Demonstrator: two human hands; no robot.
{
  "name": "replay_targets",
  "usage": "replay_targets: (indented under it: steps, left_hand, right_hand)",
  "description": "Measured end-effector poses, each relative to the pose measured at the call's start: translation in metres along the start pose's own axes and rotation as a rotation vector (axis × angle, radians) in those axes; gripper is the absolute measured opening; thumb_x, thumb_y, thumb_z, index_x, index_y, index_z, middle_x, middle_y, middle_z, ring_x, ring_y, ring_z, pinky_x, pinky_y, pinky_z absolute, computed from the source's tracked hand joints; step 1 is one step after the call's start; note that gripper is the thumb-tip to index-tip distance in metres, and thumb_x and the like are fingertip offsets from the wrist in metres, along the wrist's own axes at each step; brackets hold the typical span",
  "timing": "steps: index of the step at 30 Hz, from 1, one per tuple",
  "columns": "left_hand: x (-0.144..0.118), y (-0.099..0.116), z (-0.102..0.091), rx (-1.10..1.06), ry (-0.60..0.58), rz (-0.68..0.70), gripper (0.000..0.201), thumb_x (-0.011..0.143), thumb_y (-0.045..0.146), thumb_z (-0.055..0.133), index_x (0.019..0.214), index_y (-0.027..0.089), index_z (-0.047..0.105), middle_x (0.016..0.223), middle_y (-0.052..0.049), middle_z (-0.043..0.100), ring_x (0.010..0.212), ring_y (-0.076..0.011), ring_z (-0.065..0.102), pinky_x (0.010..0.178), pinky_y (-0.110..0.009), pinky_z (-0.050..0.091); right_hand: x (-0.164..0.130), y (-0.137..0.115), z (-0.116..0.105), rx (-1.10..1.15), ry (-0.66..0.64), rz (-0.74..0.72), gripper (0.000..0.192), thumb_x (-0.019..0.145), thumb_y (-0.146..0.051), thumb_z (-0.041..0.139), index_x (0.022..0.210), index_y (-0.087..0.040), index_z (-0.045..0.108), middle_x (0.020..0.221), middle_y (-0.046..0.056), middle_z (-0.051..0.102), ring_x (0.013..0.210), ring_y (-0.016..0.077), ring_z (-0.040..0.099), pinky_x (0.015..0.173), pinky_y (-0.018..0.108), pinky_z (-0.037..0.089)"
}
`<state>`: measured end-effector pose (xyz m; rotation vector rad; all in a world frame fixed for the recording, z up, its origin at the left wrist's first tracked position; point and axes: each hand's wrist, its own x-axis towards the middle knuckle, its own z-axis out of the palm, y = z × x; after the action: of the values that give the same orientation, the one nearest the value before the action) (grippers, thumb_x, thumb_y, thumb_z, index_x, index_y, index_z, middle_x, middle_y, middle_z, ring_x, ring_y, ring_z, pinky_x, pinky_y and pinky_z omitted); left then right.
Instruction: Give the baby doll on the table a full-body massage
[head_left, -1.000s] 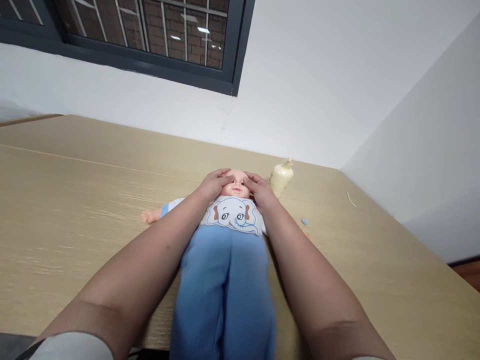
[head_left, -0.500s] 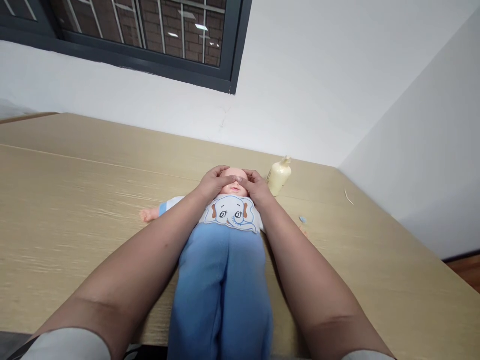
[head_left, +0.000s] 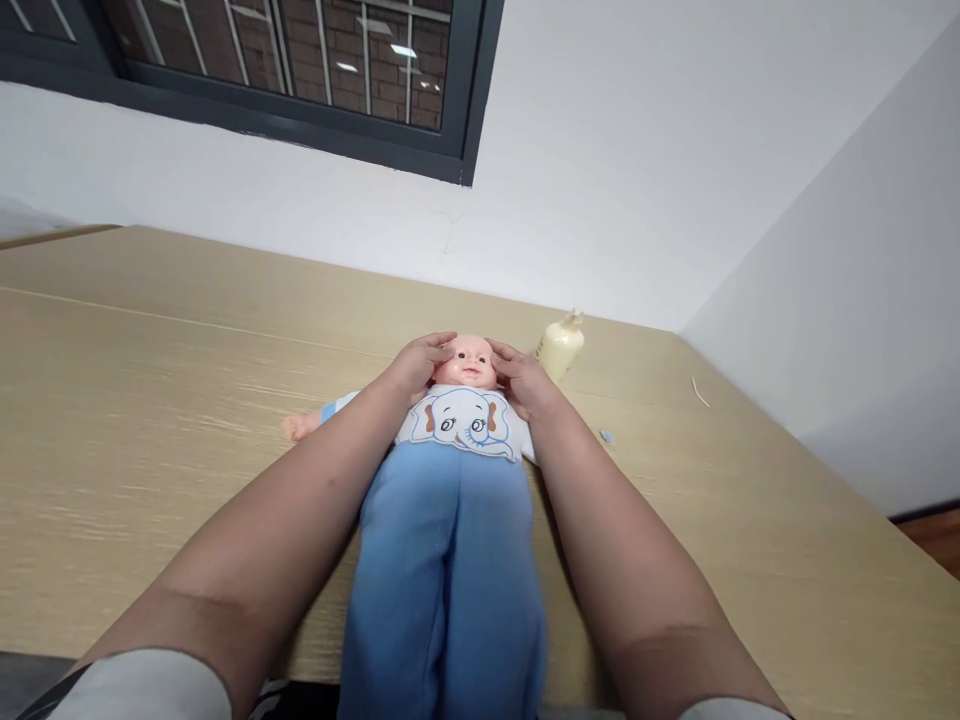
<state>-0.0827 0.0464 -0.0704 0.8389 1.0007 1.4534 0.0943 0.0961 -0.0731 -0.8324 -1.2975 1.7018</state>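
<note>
Doll (head_left: 457,470) in plain blue trousers and a white top printed with a blue elephant; pale cream bottle (head_left: 559,346); light wood-grain table (head_left: 150,420).

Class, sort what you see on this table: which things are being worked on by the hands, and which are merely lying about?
In use: doll, left hand, right hand.
Lying about: cream bottle, small blue scrap, thin stick.
</note>
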Motion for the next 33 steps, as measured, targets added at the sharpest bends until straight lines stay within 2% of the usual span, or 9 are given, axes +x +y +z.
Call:
replay_targets:
  steps: [3,5,7,9,14,17,24,28,33]
  left_hand:
    - [-0.005,0.004,-0.002,-0.005,-0.078,-0.033,0.079,0.063,0.018,0.080,0.138,0.019,0.055,0.130,-0.018,0.066,0.106,-0.0310,0.070,0.092,-0.045,0.058]
    - [-0.008,0.007,-0.005,0.045,-0.174,-0.042,0.098,0.057,0.017,0.086,0.147,0.022,0.047,0.138,-0.018,0.061,0.112,-0.0328,0.068,0.094,-0.045,0.057]
    - [-0.010,0.008,-0.008,0.137,-0.255,-0.022,0.115,0.050,0.015,0.091,0.153,0.025,0.040,0.149,-0.017,0.052,0.122,-0.0342,0.063,0.098,-0.044,0.056]
    - [-0.010,0.009,-0.012,0.242,-0.278,0.026,0.121,0.048,0.017,0.093,0.155,0.026,0.037,0.154,-0.017,0.047,0.129,-0.0348,0.058,0.101,-0.043,0.053]
    - [-0.007,0.011,-0.016,0.512,-0.156,0.159,0.100,0.053,0.032,0.094,0.144,0.023,0.053,0.134,-0.015,0.065,0.121,-0.0338,0.063,0.103,-0.045,0.052]
    - [-0.005,0.010,-0.017,0.560,-0.095,0.236,0.085,0.057,0.037,0.092,0.136,0.022,0.062,0.131,-0.014,0.067,0.120,-0.0329,0.063,0.105,-0.045,0.050]
    - [-0.002,0.009,-0.028,0.223,-0.210,0.108,0.091,0.051,0.039,0.096,0.132,0.017,0.063,0.134,-0.019,0.065,0.114,-0.0328,0.067,0.098,-0.048,0.053]
    - [-0.002,0.008,-0.027,0.189,-0.194,0.094,0.093,0.050,0.037,0.096,0.134,0.019,0.060,0.135,-0.017,0.064,0.111,-0.0308,0.068,0.095,-0.045,0.055]
    - [-0.005,0.008,-0.018,0.396,-0.117,0.124,0.102,0.053,0.033,0.095,0.145,0.026,0.051,0.139,-0.015,0.061,0.119,-0.0317,0.064,0.101,-0.042,0.053]
  right_hand:
    - [-0.009,-0.007,0.001,-0.004,-0.124,0.017,0.067,0.074,-0.033,0.082,0.135,-0.024,0.056,0.134,0.010,0.065,0.117,0.0281,0.066,0.104,0.047,0.053]
    - [-0.013,-0.009,0.000,-0.069,-0.204,0.022,0.093,0.068,-0.031,0.088,0.149,-0.025,0.042,0.151,0.012,0.052,0.129,0.0300,0.059,0.108,0.046,0.050]
    - [-0.015,-0.010,-0.002,-0.166,-0.221,0.024,0.120,0.061,-0.027,0.093,0.159,-0.026,0.024,0.162,0.013,0.035,0.138,0.0313,0.050,0.111,0.046,0.048]
    - [-0.014,-0.010,-0.003,-0.261,-0.189,0.007,0.133,0.057,-0.026,0.095,0.161,-0.028,0.013,0.166,0.013,0.026,0.143,0.0311,0.044,0.113,0.046,0.045]
    - [-0.008,-0.008,-0.004,-0.488,-0.049,-0.126,0.120,0.056,-0.034,0.095,0.157,-0.029,0.031,0.159,0.014,0.039,0.136,0.0334,0.052,0.112,0.051,0.045]
    - [-0.005,-0.007,-0.006,-0.545,0.001,-0.165,0.111,0.058,-0.038,0.094,0.153,-0.026,0.039,0.155,0.013,0.046,0.131,0.0336,0.056,0.110,0.053,0.046]
    - [-0.007,-0.005,-0.018,-0.147,-0.168,-0.085,0.093,0.063,-0.035,0.092,0.146,-0.028,0.050,0.156,0.008,0.046,0.137,0.0302,0.052,0.114,0.049,0.044]
    - [-0.009,-0.005,-0.015,-0.063,-0.209,-0.051,0.088,0.068,-0.041,0.089,0.146,-0.026,0.050,0.149,0.011,0.055,0.131,0.0294,0.058,0.110,0.047,0.048]
    - [-0.006,-0.001,-0.007,-0.296,-0.123,-0.076,0.107,0.066,-0.039,0.091,0.155,-0.034,0.032,0.158,0.010,0.042,0.132,0.0292,0.056,0.107,0.046,0.051]
